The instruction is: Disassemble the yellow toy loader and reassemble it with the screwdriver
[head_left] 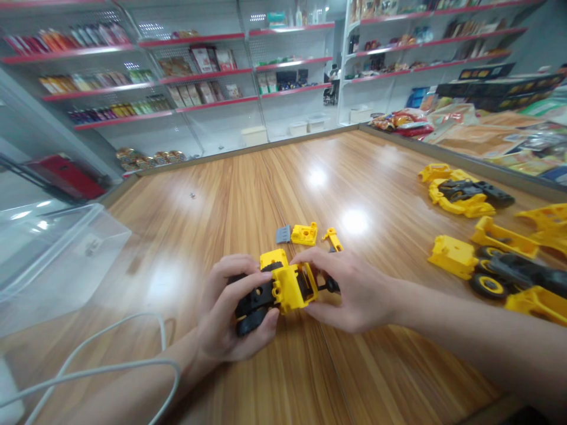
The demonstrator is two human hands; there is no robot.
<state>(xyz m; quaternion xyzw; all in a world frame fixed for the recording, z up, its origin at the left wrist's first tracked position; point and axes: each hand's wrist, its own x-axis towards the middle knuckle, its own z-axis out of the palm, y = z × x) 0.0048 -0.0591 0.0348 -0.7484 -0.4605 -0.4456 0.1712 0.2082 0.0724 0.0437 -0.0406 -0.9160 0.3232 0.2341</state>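
Truck (286, 287) lies sideways above the desk's (266, 177) near edge; left hand (230, 313) grips its black end, right hand (354, 292) its other end.

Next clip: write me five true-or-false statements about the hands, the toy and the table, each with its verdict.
1. The left hand and the right hand both grip the toy vehicle. True.
2. The grey part lies to the right of the yellow block. False: it lies just left of it.
3. A clear plastic bin sits at the left of the wooden table. True.
4. The white cable runs across the loose toy parts on the right. False: it loops at the lower left, beside the left forearm.
5. The toy vehicle is yellow and black. True.
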